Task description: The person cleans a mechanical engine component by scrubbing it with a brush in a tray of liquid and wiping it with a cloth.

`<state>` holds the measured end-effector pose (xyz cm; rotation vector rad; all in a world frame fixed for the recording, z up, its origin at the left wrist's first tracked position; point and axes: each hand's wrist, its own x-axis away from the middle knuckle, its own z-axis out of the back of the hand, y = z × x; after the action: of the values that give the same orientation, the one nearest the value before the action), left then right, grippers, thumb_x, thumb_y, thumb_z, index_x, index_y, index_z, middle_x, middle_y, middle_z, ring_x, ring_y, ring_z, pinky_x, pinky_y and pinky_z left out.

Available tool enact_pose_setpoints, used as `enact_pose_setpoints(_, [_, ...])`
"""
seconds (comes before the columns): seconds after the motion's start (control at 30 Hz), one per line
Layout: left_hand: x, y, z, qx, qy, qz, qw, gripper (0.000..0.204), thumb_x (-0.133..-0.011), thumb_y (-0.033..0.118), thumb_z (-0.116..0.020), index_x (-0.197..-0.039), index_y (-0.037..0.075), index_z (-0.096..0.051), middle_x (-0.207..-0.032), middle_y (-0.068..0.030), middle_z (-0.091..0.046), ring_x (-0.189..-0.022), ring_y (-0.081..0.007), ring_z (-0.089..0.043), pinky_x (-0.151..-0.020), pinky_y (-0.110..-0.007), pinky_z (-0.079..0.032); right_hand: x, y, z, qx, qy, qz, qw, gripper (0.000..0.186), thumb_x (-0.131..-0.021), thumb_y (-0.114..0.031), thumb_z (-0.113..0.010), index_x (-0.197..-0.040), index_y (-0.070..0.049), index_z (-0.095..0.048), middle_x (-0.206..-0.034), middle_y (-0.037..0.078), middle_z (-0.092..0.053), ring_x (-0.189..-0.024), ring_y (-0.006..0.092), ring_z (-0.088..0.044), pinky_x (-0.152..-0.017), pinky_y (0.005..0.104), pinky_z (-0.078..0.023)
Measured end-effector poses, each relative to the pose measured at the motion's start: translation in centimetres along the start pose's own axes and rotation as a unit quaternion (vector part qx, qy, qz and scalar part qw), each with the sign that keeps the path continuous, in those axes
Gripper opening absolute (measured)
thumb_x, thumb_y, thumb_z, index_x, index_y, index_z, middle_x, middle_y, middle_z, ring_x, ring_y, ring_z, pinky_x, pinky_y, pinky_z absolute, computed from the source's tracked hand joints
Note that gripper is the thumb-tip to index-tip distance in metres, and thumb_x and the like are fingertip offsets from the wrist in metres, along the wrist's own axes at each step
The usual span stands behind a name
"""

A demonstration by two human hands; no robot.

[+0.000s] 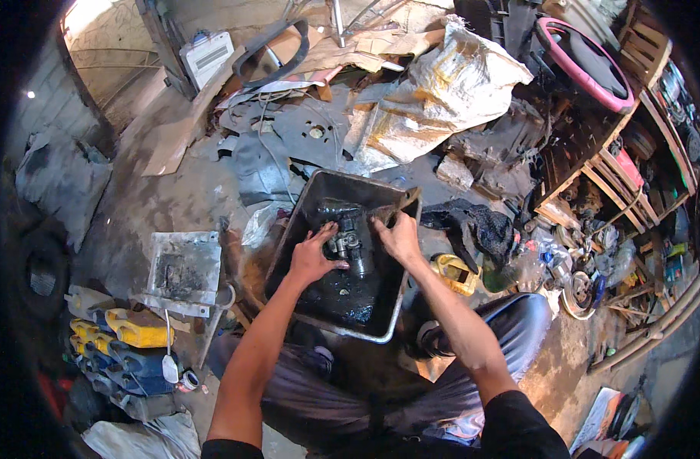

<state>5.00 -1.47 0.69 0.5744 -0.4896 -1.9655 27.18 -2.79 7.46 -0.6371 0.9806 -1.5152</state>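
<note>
So the thing being worked on is a dark, wet metal part (350, 239), sitting in a black tub (308, 208) around the middle of the frame, with murky wet stuff on the bottom. Left hand (317, 254) is spread pretty wide, thumb well apart from the fingers, up against the left side of the part. Right hand (398, 237) is near the tub's upper right corner, fingers bent in narrow by some brownish thing (388, 211); honestly can't tell if it's gripping that or just touching it. Just right of the tub there's a yellow container (459, 274) with an opening in it, and a crumpled black mesh (484, 233) right above that. Left of centre is a grimy metal tray (205, 260), with yellow jugs (140, 327) below it at lower left. Big whitish sack (449, 88) up top, plus a pink-rimmed steering wheel (619, 101) at upper right
</note>
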Motion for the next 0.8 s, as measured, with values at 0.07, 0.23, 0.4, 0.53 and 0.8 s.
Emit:
enact_pose_setpoints(0.07, [-0.4, -0.1, -0.2, 0.001, -0.010, -0.002, 1.000, 0.094, -0.054, 0.049, -0.084, -0.134, 0.012, -0.050, -0.139, -0.0072, -0.049, -0.123, -0.0279, -0.050, -0.109, -0.048, -0.035, 1.3, 2.0, -2.4, 0.011, 0.027, 0.087, 0.996, 0.025, -0.079, -0.014, -0.066, -0.095, 0.005, -0.066, -0.086, 0.026, -0.066, -0.086, 0.0401, -0.065, -0.074, 0.0429, -0.053])
enact_pose_setpoints(0.23, [-0.1, -0.2, -0.1, 0.006, -0.008, -0.007, 1.000, 0.095, -0.056, 0.051, -0.083, -0.136, 0.013, -0.048, -0.141, -0.0074, -0.047, -0.124, -0.0273, -0.050, -0.109, -0.048, -0.034, 0.7, 1.2, -1.9, 0.039, -0.044, 0.043, 0.997, 0.026, -0.079, -0.010, -0.066, -0.100, 0.005, -0.063, -0.090, 0.029, -0.064, -0.088, 0.0440, -0.063, -0.074, 0.0445, -0.052])
enact_pose_setpoints(0.4, [-0.1, -0.5, 0.0, -0.010, -0.022, 0.007, 1.000, 0.096, -0.056, 0.052, -0.082, -0.137, 0.013, -0.048, -0.142, -0.0067, -0.047, -0.125, -0.0263, -0.049, -0.109, -0.047, -0.034, 2.0, 1.3, -3.0, 0.033, 0.028, 0.166, 0.985, 0.031, -0.079, -0.002, -0.062, -0.109, 0.000, -0.062, -0.099, 0.024, -0.062, -0.088, 0.0422, -0.062, -0.077, 0.0446, -0.051])
enact_pose_setpoints(0.53, [0.1, -0.3, 0.0, -0.004, -0.016, 0.003, 1.000, 0.097, -0.056, 0.053, -0.082, -0.137, 0.012, -0.048, -0.141, -0.0072, -0.047, -0.125, -0.0263, -0.050, -0.110, -0.047, -0.033, 2.6, 2.4, -0.4, 0.068, -0.097, 0.243, 0.963, 0.034, -0.074, -0.001, -0.065, -0.108, -0.001, -0.064, -0.096, 0.019, -0.062, -0.084, 0.0376, -0.062, -0.076, 0.0416, -0.052])
enact_pose_setpoints(0.8, [-1.3, -1.1, 0.7, 0.018, -0.060, 0.044, 0.997, 0.094, -0.059, 0.053, -0.080, -0.136, 0.011, -0.048, -0.144, -0.0069, -0.044, -0.128, -0.0265, -0.047, -0.112, -0.053, -0.025, 3.9, 0.7, 0.0, 0.239, -0.216, 0.185, 0.928, 0.039, -0.068, -0.004, -0.064, -0.108, -0.002, -0.063, -0.096, 0.020, -0.063, -0.088, 0.0381, -0.062, -0.078, 0.0429, -0.053])
